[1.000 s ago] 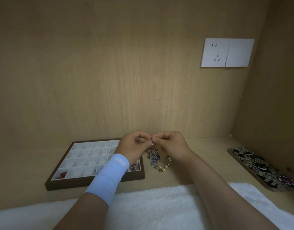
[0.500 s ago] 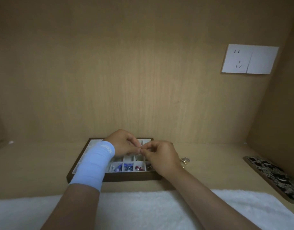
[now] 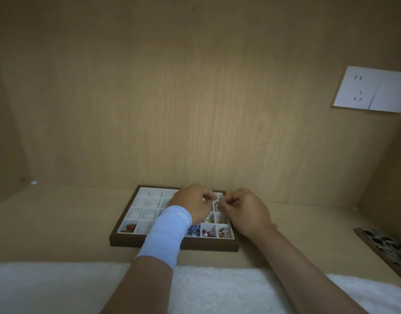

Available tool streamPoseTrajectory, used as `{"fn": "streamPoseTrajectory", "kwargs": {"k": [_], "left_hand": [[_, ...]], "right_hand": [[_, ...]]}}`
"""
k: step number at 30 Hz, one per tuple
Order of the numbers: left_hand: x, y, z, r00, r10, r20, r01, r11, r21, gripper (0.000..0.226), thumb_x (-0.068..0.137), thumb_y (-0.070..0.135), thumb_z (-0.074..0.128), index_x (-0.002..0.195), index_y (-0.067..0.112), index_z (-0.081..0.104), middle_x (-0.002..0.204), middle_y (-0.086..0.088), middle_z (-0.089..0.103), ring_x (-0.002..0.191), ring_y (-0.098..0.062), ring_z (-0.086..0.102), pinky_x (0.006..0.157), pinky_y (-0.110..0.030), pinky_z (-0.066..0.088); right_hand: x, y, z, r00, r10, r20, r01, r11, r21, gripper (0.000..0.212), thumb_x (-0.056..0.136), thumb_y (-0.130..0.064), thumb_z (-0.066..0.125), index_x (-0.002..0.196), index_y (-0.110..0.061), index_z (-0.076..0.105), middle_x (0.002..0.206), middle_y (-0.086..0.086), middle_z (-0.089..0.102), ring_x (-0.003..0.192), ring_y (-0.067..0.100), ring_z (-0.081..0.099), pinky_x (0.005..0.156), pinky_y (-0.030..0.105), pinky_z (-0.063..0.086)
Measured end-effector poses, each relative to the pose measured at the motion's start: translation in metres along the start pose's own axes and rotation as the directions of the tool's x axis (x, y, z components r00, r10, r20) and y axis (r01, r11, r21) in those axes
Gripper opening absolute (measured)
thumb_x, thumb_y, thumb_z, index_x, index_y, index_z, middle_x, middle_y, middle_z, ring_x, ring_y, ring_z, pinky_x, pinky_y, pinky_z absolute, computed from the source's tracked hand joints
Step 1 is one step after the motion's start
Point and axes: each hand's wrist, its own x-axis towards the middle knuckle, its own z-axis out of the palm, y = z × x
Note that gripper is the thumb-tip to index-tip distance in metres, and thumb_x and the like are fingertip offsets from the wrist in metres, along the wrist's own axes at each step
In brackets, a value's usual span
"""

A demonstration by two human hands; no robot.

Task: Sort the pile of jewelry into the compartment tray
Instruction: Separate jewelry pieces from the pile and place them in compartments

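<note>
The compartment tray [image 3: 172, 244] has a dark brown frame and white cells; it lies on the wooden shelf. My left hand [image 3: 191, 206], with a pale blue wristband, hovers over the tray's middle, its fingers curled and nothing visible in them. My right hand [image 3: 243, 213] is at the tray's right edge, its fingertips pinched at a small silvery ring [image 3: 217, 207] over a cell in the right column. Front cells hold red pieces [image 3: 129, 228], blue beads [image 3: 194, 231] and gold pieces [image 3: 224, 232]. The jewelry pile [image 3: 274, 226] shows only a sliver behind my right wrist.
A white fluffy cloth [image 3: 59, 288] covers the near edge of the shelf. A flat black-and-white patterned case [image 3: 385, 245] lies at the far right. A wall socket [image 3: 371, 92] sits on the wooden back wall, which rises right behind the tray.
Both hands have moved left from above the pile to over the tray, carrying the ring. The ring now sits low at a right-column cell, and the left fingers are off it.
</note>
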Motion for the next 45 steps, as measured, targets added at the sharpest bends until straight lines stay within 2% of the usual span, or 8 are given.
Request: {"fn": "streamPoseTrajectory", "kwargs": {"k": [5, 11, 16, 24, 32, 35, 39, 45], "left_hand": [[-0.002, 0.002, 0.004, 1.000, 0.006, 0.025, -0.007, 0.998, 0.069, 0.024, 0.089, 0.028, 0.053, 0.085, 0.049, 0.064, 0.123, 0.007, 0.057, 0.118, -0.022, 0.050, 0.105, -0.043, 0.042], [-0.004, 0.003, 0.005, 0.997, 0.048, 0.062, -0.056, 0.989, 0.138, 0.026, 0.090, 0.030, 0.052, 0.102, 0.044, 0.070, 0.129, 0.008, 0.054, 0.123, -0.023, 0.044, 0.108, -0.042, 0.038], [-0.006, 0.011, 0.003, 0.988, 0.060, 0.140, -0.092, 0.968, 0.234, 0.032, 0.093, 0.030, 0.046, 0.113, 0.042, 0.069, 0.135, 0.011, 0.048, 0.131, -0.020, 0.031, 0.114, -0.041, 0.025], [-0.003, 0.009, 0.004, 0.993, 0.098, 0.069, -0.108, 0.980, 0.164, 0.027, 0.093, 0.030, 0.049, 0.113, 0.041, 0.061, 0.128, 0.011, 0.050, 0.127, -0.016, 0.036, 0.111, -0.039, 0.031], [-0.001, 0.001, 0.007, 0.991, 0.131, -0.014, -0.130, 0.989, 0.073, 0.027, 0.093, 0.029, 0.053, 0.118, 0.037, 0.059, 0.120, 0.013, 0.055, 0.118, -0.010, 0.046, 0.102, -0.033, 0.040], [0.000, 0.002, 0.004, 0.990, 0.131, -0.057, -0.132, 0.991, -0.012, 0.025, 0.095, 0.028, 0.053, 0.117, 0.035, 0.061, 0.116, 0.015, 0.058, 0.112, -0.008, 0.051, 0.100, -0.032, 0.044], [0.000, 0.009, -0.004, 0.991, 0.080, -0.105, -0.106, 0.958, -0.265, 0.021, 0.096, 0.029, 0.055, 0.112, 0.035, 0.066, 0.111, 0.018, 0.064, 0.103, 0.001, 0.057, 0.095, -0.027, 0.046], [-0.004, 0.018, -0.014, 0.998, 0.013, -0.061, -0.040, 0.885, -0.464, 0.015, 0.090, 0.030, 0.065, 0.103, 0.028, 0.072, 0.093, 0.007, 0.075, 0.083, -0.007, 0.070, 0.089, -0.032, 0.054]], "right_hand": [[0.000, -0.001, -0.003, 0.996, -0.061, 0.070, 0.062, 0.998, -0.013, 0.015, 0.092, -0.037, 0.066, 0.091, -0.035, 0.080, 0.074, -0.020, 0.053, 0.070, 0.002, 0.056, 0.057, 0.024, 0.041], [0.013, 0.019, -0.025, 0.997, 0.008, -0.077, -0.013, 0.998, -0.061, 0.022, 0.099, -0.030, 0.056, 0.112, -0.032, 0.073, 0.116, -0.006, 0.061, 0.106, 0.016, 0.061, 0.082, 0.030, 0.048], [0.028, 0.038, -0.048, 0.990, 0.126, 0.066, -0.106, 0.964, -0.245, 0.021, 0.096, -0.029, 0.062, 0.113, -0.037, 0.072, 0.120, -0.012, 0.069, 0.110, 0.016, 0.065, 0.079, 0.023, 0.041], [0.033, 0.048, -0.038, 0.973, 0.113, 0.199, -0.045, 0.948, -0.316, 0.028, 0.095, -0.031, 0.057, 0.115, -0.045, 0.071, 0.123, -0.013, 0.068, 0.113, 0.016, 0.063, 0.085, 0.025, 0.045], [0.036, 0.055, -0.041, 0.976, 0.117, 0.181, -0.034, 0.912, -0.408, 0.016, 0.092, -0.035, 0.062, 0.097, -0.027, 0.074, 0.104, -0.004, 0.072, 0.100, 0.022, 0.066, 0.081, 0.029, 0.049], [0.036, 0.050, -0.047, 0.982, 0.116, 0.149, -0.067, 0.953, -0.296, 0.027, 0.095, -0.036, 0.058, 0.070, -0.026, 0.060, 0.079, -0.005, 0.063, 0.080, 0.022, 0.061, 0.070, 0.028, 0.044], [0.038, 0.033, -0.049, 0.994, 0.034, 0.105, -0.046, 0.991, 0.122, 0.027, 0.097, -0.031, 0.060, 0.075, -0.018, 0.068, 0.076, 0.002, 0.070, 0.073, 0.019, 0.066, 0.073, 0.036, 0.054], [0.024, -0.006, -0.040, 0.984, -0.071, 0.161, -0.022, 0.859, 0.511, 0.022, 0.097, -0.021, 0.064, 0.084, -0.008, 0.075, 0.070, -0.004, 0.071, 0.052, -0.005, 0.056, 0.055, 0.016, 0.043]]}}
